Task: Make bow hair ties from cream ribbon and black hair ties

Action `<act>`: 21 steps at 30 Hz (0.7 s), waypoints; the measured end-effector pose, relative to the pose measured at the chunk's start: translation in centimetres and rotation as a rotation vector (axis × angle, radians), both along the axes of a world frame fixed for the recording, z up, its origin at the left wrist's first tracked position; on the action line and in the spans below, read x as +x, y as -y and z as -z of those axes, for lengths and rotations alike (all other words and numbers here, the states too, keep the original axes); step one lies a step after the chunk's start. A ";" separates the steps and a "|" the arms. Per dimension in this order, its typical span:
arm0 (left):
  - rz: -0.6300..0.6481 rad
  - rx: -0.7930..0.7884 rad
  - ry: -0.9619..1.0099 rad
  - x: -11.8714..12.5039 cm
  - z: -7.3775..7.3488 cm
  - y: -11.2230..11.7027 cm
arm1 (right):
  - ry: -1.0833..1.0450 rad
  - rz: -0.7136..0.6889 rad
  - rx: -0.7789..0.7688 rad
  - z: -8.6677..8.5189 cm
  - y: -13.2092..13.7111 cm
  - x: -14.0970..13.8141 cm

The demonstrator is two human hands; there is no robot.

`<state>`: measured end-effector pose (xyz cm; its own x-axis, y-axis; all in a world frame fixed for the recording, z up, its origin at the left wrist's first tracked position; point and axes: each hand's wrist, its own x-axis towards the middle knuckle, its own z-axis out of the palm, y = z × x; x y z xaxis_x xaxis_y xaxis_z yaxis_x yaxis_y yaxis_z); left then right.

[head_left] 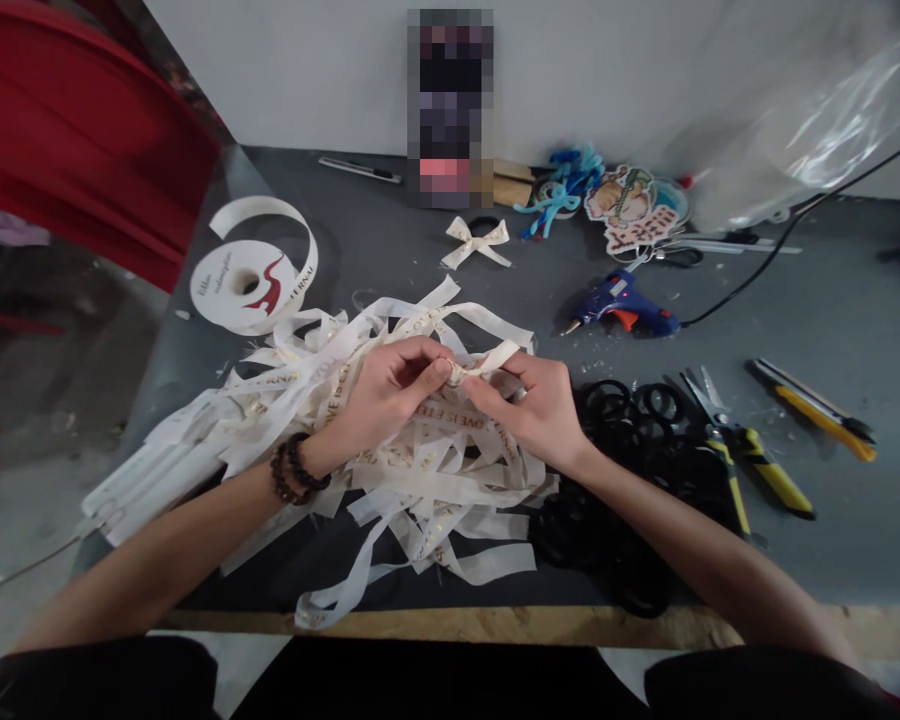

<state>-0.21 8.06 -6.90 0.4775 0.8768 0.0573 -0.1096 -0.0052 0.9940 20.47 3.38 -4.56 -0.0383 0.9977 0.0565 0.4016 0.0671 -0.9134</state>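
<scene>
My left hand (pixel 401 390) and my right hand (pixel 529 405) meet over a heap of cut ribbon strips (pixel 450 490), white with gold lettering. Between the fingertips of both hands is a piece of white ribbon (pixel 501 355), pinched and partly folded; the fingers hide its middle. Each hand is closed on it with thumb and forefinger. Beyond the hands lies a ribbon bow (pixel 478 243) with a black band behind it. Just right of my right wrist is a pile of black hair ties (pixel 645 450).
A ribbon spool (pixel 225 285) lies at the left, near a white power strip (pixel 157 480). To the right are a blue glue gun (pixel 622 303) with a cord, yellow-handled scissors (pixel 765 470) and a yellow cutter (pixel 817 405). A slim cutter (pixel 360 170) lies by the wall.
</scene>
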 end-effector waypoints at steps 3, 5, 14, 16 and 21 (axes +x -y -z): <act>0.026 -0.045 0.046 0.0 0.3 -0.1 | -0.069 -0.011 -0.032 -0.1 0.0 0.1; 0.050 -0.084 0.061 0.0 0.3 -0.1 | -0.075 -0.024 -0.040 -0.1 0.0 0.1; 0.037 -0.132 0.125 0.1 0.6 0.0 | -0.073 -0.011 -0.018 0.3 -0.2 0.2; 0.021 -0.147 0.138 0.2 0.5 0.0 | -0.085 -0.005 -0.029 0.4 -0.3 0.2; 0.050 -0.164 0.125 0.2 0.4 0.0 | -0.081 0.033 -0.025 0.5 -0.3 0.2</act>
